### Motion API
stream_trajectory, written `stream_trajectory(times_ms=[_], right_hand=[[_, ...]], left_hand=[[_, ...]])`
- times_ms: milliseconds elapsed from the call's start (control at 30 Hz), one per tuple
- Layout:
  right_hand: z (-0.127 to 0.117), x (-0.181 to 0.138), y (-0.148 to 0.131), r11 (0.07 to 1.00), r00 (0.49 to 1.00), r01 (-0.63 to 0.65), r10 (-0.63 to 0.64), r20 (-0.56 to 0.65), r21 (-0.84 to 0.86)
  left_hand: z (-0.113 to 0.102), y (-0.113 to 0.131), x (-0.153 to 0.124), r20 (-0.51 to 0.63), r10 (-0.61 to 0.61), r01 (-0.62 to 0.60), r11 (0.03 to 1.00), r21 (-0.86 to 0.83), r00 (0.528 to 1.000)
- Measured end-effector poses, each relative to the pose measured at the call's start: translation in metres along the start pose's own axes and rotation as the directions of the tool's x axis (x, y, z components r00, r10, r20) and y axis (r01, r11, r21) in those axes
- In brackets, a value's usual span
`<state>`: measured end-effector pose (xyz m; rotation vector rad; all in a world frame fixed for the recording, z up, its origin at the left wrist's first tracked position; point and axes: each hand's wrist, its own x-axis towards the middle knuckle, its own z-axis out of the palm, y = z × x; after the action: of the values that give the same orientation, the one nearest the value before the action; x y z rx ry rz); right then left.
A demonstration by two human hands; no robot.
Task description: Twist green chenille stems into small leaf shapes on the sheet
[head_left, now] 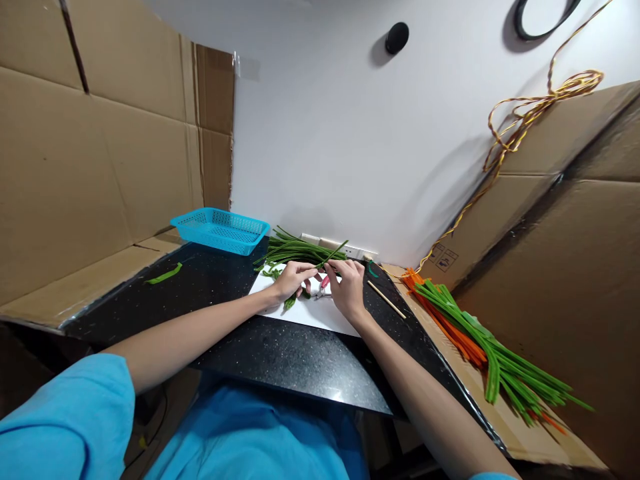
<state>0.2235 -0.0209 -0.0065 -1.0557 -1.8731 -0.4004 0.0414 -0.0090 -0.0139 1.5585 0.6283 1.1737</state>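
Note:
Both hands meet over a white sheet (pixel 310 321) on the black tabletop. My left hand (pixel 291 280) has its fingertips pinched on a green pipe cleaner (pixel 336 252). Close beside it, my right hand (pixel 347 283) grips the same stem, whose free end points up and right. Between the hands lie pliers with pink-red handles (pixel 325 283), partly covered by my fingers. A short green fuzzy piece (pixel 290 303) rests on the sheet below my left hand. More curled green pieces (pixel 273 272) are at the sheet's upper left. Behind them lies a bundle of green pipe cleaners (pixel 300 250).
A blue plastic basket (pixel 215 240) stands at the back left, with a light green strip (pixel 165 275) in front. To the right are a wooden stick (pixel 387 300), green stems (pixel 510 367) and orange stems (pixel 450 333). Cardboard walls (pixel 100 147) flank the table; a twisted cord (pixel 525 120) hangs at right.

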Motion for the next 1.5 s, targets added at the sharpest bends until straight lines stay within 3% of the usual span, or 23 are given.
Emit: stream_trajectory(times_ms=[167, 300, 400, 567, 800, 1000, 1233, 1433, 1500], right_hand=[[-0.007, 0.003, 0.0, 0.99, 0.99, 0.113, -0.105, 0.099, -0.083], [-0.011, 0.006, 0.004, 0.976, 0.962, 0.21, -0.197, 0.187, -0.051], [-0.012, 0.007, 0.007, 0.968, 0.942, 0.248, -0.237, 0.236, -0.021], [-0.011, 0.006, 0.008, 0.973, 0.928, 0.223, -0.231, 0.293, 0.062], [-0.013, 0.004, 0.007, 0.982, 0.93, 0.144, -0.176, 0.322, 0.121], [-0.011, 0.002, 0.006, 0.981, 0.964, 0.09, -0.129, 0.234, 0.171], [-0.008, -0.001, 0.001, 0.991, 0.952, 0.037, -0.074, 0.296, 0.13], [-0.011, 0.003, 0.001, 0.985, 0.978, -0.027, -0.009, 0.206, 0.17], [-0.014, 0.005, 0.002, 0.979, 0.982, -0.03, -0.009, 0.187, 0.203]], left_hand=[[0.001, 0.002, -0.002, -0.044, 0.026, -0.024, 0.999, 0.042, 0.999], [-0.001, -0.006, 0.002, -0.142, 0.048, -0.033, 0.994, 0.105, 0.989], [-0.001, -0.007, 0.003, -0.13, 0.084, -0.065, 0.987, 0.145, 0.988], [0.0, -0.004, 0.002, -0.075, 0.088, -0.074, 0.982, 0.175, 0.993], [0.0, 0.0, 0.004, -0.043, 0.201, -0.187, 0.957, 0.221, 0.979], [0.004, 0.005, 0.002, -0.098, 0.191, -0.17, 0.966, 0.193, 0.977], [0.005, 0.002, -0.001, -0.146, 0.139, -0.109, 0.974, 0.198, 0.979], [0.007, 0.0, 0.0, -0.214, 0.081, -0.053, 0.99, 0.132, 0.973], [0.006, 0.0, 0.0, -0.176, 0.04, -0.023, 0.995, 0.1, 0.984]])
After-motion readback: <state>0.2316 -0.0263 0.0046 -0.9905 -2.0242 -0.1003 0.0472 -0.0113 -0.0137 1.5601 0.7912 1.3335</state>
